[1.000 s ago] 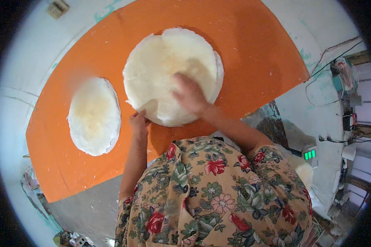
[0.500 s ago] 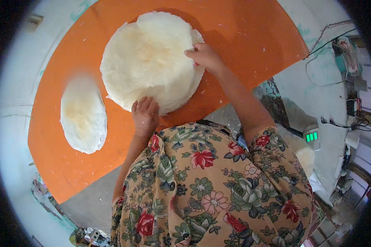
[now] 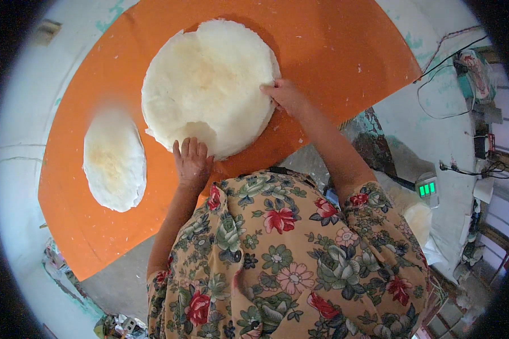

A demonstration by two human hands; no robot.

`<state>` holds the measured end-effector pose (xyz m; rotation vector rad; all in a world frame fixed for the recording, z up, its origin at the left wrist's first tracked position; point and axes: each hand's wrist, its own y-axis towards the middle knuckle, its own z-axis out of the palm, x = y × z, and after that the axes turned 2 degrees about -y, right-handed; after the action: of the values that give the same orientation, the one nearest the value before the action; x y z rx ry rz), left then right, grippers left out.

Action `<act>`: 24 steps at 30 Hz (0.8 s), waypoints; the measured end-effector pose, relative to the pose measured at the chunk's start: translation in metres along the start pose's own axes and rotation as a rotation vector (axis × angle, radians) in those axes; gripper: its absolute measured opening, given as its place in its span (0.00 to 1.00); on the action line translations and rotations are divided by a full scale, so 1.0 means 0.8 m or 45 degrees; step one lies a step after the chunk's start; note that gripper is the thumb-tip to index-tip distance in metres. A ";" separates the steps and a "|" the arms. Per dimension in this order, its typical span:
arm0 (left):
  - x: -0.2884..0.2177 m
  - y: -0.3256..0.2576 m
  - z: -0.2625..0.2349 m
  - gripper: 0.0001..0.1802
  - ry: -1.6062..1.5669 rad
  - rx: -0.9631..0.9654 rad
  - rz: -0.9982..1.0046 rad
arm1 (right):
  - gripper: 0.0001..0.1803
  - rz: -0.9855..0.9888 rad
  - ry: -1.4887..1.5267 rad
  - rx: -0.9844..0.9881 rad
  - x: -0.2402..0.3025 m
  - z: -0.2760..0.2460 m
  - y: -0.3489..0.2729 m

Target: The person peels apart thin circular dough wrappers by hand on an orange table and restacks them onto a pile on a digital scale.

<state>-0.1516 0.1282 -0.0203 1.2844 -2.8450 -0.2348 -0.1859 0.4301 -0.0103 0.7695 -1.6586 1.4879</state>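
A thick stack of thin, round, cream-white sheets, like flatbread, lies on the orange tabletop. The top sheet is faintly browned in the middle and has a ragged rim. My right hand grips the stack's right edge, thumb on top and fingers curled below; how many sheets it holds is hidden. At the near edge, my left hand rests its outstretched, slightly spread fingertips against the stack. Left of it lies a second pile of similar sheets, which neither hand touches.
Beyond the table's right edge, a device with a green lit display stands near a pale rounded object. Black cables hang along the right wall. Assorted clutter sits low at the left.
My right hand has slid nearer along the stack's edge, and my left hand has shifted slightly left and nearer. The top sheet now lies more evenly over the stack, which has moved slightly.
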 end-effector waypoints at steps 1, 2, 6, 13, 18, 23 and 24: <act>0.000 -0.002 0.001 0.20 0.004 0.015 -0.011 | 0.14 -0.064 0.002 0.010 -0.004 0.001 -0.003; 0.004 -0.006 0.008 0.20 0.005 0.016 -0.013 | 0.15 -0.128 0.004 0.021 -0.006 0.002 -0.004; 0.038 -0.003 0.020 0.13 0.137 -0.300 -0.018 | 0.14 -0.212 0.019 0.007 -0.010 -0.003 -0.003; 0.056 0.017 -0.001 0.05 -0.144 -0.320 -0.213 | 0.16 0.005 0.027 -0.005 -0.014 -0.015 -0.035; 0.075 0.025 -0.006 0.04 -0.361 -0.255 -0.363 | 0.19 0.164 0.207 0.171 -0.028 0.010 -0.055; 0.048 0.039 -0.054 0.04 -0.040 -0.370 -0.031 | 0.23 0.236 0.902 0.395 -0.014 0.035 -0.038; 0.042 0.031 -0.044 0.07 -0.040 -0.390 0.041 | 0.23 0.225 0.902 0.391 -0.010 0.035 -0.034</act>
<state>-0.1900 0.1147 0.0165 1.1805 -2.7114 -0.6647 -0.1633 0.3983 -0.0034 0.1908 -0.9919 1.8834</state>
